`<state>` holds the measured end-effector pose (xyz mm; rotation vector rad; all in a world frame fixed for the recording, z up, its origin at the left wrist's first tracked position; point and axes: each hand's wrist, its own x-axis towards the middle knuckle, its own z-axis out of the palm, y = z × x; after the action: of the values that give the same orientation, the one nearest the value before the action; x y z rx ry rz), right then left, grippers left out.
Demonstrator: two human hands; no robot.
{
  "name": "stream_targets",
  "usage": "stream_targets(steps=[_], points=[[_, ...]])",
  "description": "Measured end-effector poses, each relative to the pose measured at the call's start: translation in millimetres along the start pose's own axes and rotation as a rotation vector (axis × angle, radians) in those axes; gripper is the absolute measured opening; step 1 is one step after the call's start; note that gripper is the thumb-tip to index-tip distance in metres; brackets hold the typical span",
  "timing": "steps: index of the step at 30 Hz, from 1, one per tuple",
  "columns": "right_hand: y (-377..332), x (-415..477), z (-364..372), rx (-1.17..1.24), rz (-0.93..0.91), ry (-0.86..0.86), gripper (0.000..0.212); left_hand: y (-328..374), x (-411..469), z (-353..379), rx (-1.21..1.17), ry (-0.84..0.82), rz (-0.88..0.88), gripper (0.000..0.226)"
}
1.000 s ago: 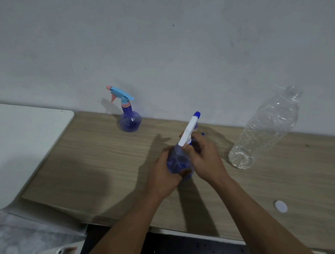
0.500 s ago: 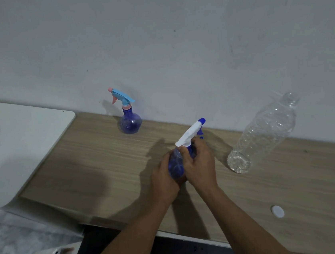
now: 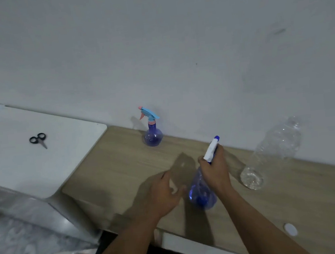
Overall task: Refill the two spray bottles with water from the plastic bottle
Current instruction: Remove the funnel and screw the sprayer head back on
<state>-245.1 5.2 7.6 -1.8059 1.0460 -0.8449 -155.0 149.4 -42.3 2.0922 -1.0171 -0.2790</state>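
Right hand (image 3: 215, 173) wrapped round neck of spray bottle (image 3: 201, 195), near worktop (image 3: 108, 167) front edge. Left hand (image 3: 163, 194) loose, holds nothing, just beside it.

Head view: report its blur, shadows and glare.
In the head view the lower left corner is smeared and the left hand is soft; in the same view the arms' dark shadow falls on the wooden table toward the wall, and the far spray bottle throws a faint one on it; small glints show on the near spray bottle and the plastic bottle.
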Motion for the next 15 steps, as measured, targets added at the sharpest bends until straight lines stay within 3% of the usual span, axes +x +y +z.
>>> stream_targets(steps=[2,5,15], points=[[-3.3,-8.3,-0.2,-0.023,-0.015,-0.046,0.007,-12.5,4.8,-24.4,0.161,-0.029,0.005,0.056],[-11.7,-25.0,-0.6,-0.025,0.024,-0.177,0.022,-27.7,8.7,-52.4,0.33,-0.105,-0.039,0.062],[-43.6,-81.3,1.5,-0.204,0.187,-0.615,0.014,-36.3,0.5,-96.7,0.47,-0.109,-0.071,0.048]])
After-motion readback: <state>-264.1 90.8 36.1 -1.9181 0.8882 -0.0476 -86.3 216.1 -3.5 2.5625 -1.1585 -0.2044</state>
